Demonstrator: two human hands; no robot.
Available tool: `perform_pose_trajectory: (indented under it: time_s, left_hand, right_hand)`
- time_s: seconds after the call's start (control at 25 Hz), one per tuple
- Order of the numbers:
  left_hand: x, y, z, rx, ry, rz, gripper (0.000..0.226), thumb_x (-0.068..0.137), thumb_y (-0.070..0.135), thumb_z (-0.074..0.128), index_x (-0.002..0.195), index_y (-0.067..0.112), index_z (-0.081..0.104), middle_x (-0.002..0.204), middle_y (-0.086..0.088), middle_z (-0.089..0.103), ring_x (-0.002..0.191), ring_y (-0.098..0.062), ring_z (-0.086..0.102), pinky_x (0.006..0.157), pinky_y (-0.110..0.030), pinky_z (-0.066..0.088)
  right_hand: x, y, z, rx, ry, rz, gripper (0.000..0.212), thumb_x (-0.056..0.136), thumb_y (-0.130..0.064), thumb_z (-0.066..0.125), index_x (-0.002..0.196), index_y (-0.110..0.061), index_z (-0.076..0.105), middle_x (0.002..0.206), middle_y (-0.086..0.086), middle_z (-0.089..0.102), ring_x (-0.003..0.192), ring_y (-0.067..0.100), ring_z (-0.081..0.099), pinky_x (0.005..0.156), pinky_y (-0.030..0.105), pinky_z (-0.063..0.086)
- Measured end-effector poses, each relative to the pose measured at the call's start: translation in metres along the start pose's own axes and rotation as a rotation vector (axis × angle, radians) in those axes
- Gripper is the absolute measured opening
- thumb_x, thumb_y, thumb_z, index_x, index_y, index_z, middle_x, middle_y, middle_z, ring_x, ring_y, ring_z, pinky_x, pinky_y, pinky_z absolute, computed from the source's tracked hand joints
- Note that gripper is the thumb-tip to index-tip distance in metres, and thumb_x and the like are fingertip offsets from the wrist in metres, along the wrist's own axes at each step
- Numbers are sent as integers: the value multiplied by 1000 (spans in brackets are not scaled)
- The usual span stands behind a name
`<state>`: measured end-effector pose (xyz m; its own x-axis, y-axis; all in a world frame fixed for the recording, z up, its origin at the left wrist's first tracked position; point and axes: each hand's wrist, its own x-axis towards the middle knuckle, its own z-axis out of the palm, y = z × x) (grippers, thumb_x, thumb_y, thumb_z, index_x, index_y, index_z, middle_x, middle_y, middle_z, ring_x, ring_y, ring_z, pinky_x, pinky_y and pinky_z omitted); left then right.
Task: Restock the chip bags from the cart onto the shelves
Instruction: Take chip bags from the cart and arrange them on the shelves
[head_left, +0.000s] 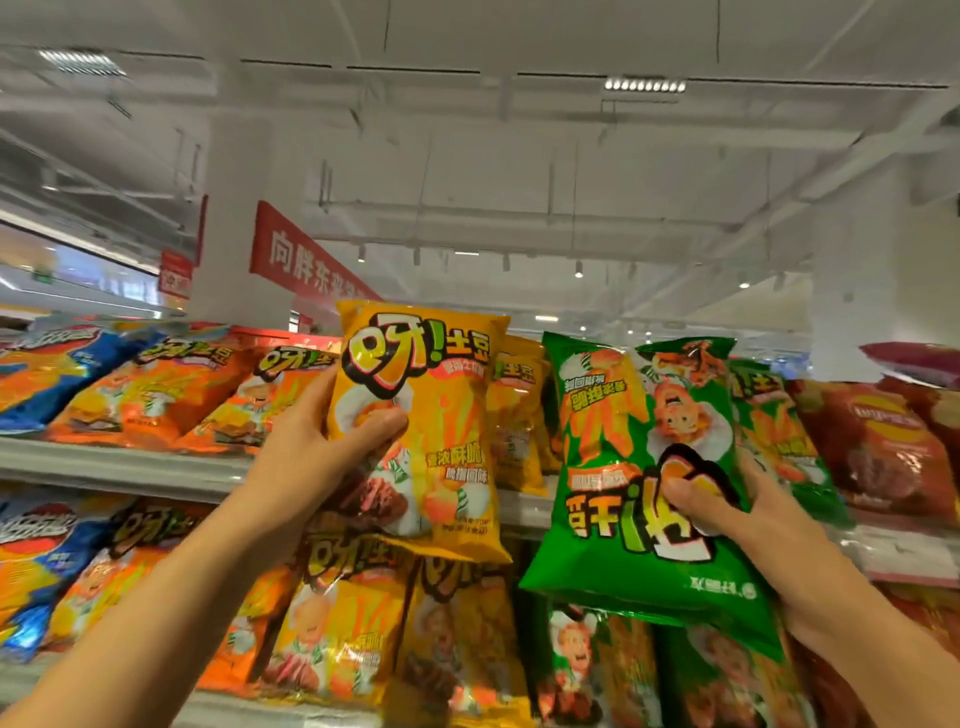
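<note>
**Two chip bags held up at the top shelf**

My left hand (311, 441) grips a yellow chip bag (415, 431) by its left edge, thumb curled across the front over the printed picture and the other fingers hidden behind. The bag stands upright, its lettering the right way round, and it covers part of the yellow bags (519, 415) already leaning on the top shelf (119, 462).

My right hand (753, 514) holds a green chip bag (639, 478) at its right edge. My thumb presses into the front near the big logo and the remaining fingers wrap round the back. This bag is upside down, so its lettering reads inverted, and it tilts a little to the left. It sits just in front of another green bag (779, 436) on the same shelf. The two bags I hold are near each other but apart, with a gap between them.

Left of the yellow bag, the top shelf carries orange bags (171, 395) and, further left, blue bags (57, 374). Right of the green ones lie red bags (883, 447). The shelf below (249, 701) is filled with more blue, orange, yellow, green and red bags. A red hanging banner (306, 254) with white lettering shows above the shelves, under a white ceiling (519, 130).
</note>
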<state>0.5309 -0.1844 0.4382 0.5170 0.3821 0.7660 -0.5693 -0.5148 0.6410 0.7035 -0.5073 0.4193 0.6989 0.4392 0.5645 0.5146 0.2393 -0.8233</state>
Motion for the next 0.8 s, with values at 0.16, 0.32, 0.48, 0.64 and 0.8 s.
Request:
perform_pose_trajectory:
  time_s: [0.16,0.32,0.48,0.64,0.8]
  left_hand:
    - [40,1,-21,31,84,-11,46,79,36,79,123,38,62,110,10,76,98,-10,74,75,-20,59]
    - [72,-13,-46,94,83,-50,48,82,38,79,126,35,60,110,7,76,98,-14,74,90,-41,59]
    - [99,-39,-66,74,133,-42,54,84,35,79,133,34,56,115,8,74,103,-13,72,91,-37,59]
    - [118,-60,-79,75,24,15,54,87,27,77,137,29,56,108,16,74,94,7,69,67,-6,52]
    - [137,-80,-86,103,-71,21,49,88,30,77,133,31,58,111,20,73,98,7,68,71,-5,50]
  right_hand:
    - [29,-2,10,31,-103,-31,87,44,-54,97,123,-48,62,112,-4,79,94,26,78,66,42,64]
    - [43,3,38,70,-133,-31,88,30,-61,98,112,-55,67,110,-6,79,93,26,79,66,44,64]
    - [51,-1,74,-3,-142,-51,74,36,-61,97,101,-67,62,97,-22,78,81,11,79,54,21,60]
    - [60,-3,108,-20,-105,-49,62,43,-60,95,91,-77,60,93,-29,76,78,3,77,53,18,58]
    - [63,5,118,-105,-56,-57,101,27,-77,90,121,-71,53,119,-24,73,99,8,75,78,35,63]
